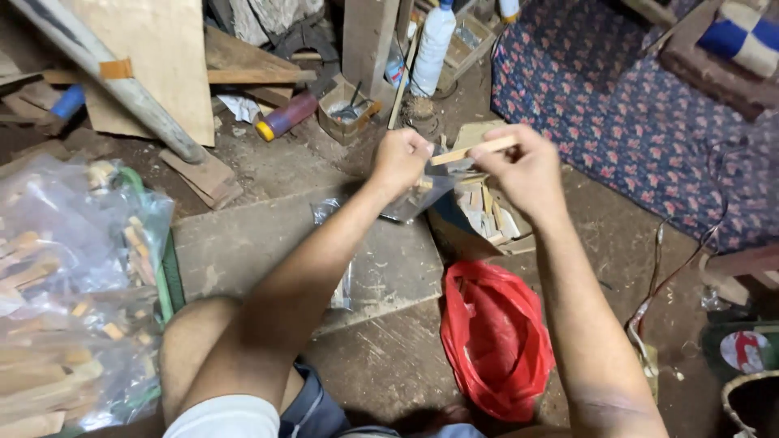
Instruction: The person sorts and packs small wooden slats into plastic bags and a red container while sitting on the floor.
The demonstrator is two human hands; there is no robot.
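The right hand (526, 166) is curled shut, pinching a thin wooden stick (473, 151) at its right end. The left hand (402, 158) is closed on the mouth of a small clear plastic bag (418, 197). The stick lies between both hands, upper centre of the frame, its long axis near horizontal, free end pointing left and slightly downward toward the left hand.

Under you is a dusty floor (389, 357) with a flat grey board (243, 243) laid on it. A red plastic bag (495, 332) lies just right of the board, a clear bag of wooden pieces (65, 292) lies at your left, and a floral cloth (617, 105) covers the far right.
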